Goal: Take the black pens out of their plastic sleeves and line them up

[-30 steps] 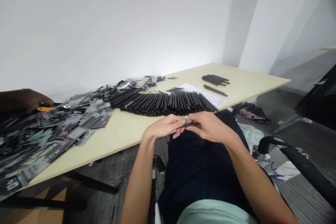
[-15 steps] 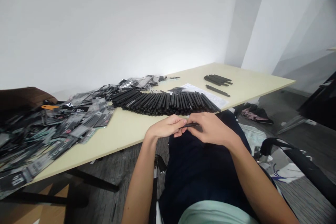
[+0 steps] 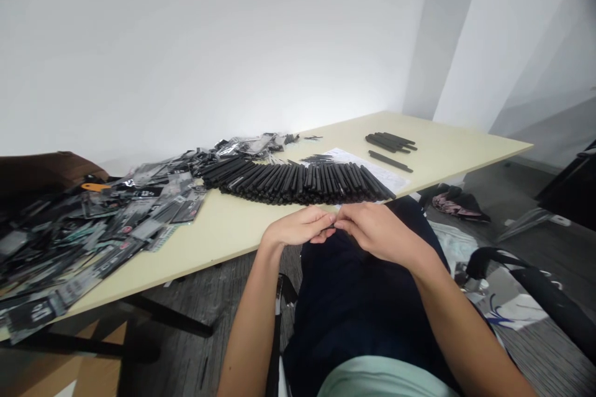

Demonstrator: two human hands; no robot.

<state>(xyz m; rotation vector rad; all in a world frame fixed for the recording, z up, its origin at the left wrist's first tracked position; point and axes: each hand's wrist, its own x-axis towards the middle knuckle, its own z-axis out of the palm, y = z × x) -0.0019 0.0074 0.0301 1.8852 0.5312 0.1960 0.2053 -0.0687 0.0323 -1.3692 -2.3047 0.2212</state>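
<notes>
My left hand point(image 3: 300, 225) and my right hand point(image 3: 377, 231) meet just in front of the table's near edge, above my lap. Both are closed with fingertips pinched on a thin black stick point(image 3: 331, 226), of which only a short dark sliver shows between them. Right behind the hands, a long curved row of black pen-like sticks point(image 3: 284, 183) lies stacked side by side along the table. Small thin dark pieces point(image 3: 319, 159) rest beyond the row on a white printed sheet point(image 3: 393, 180).
Clear and black plastic packets point(image 3: 181, 189) heap over the table's left side, with an orange-handled tool point(image 3: 95, 187) on them. Several black sticks point(image 3: 391, 141) and one single stick point(image 3: 390, 161) lie at the right. An open cardboard box point(image 3: 100, 360) sits under the table point(image 3: 228, 232).
My right fingers have closed in toward my left fingertips, and the black stick that showed plainly between the hands is now mostly covered. The view has shifted slightly.
</notes>
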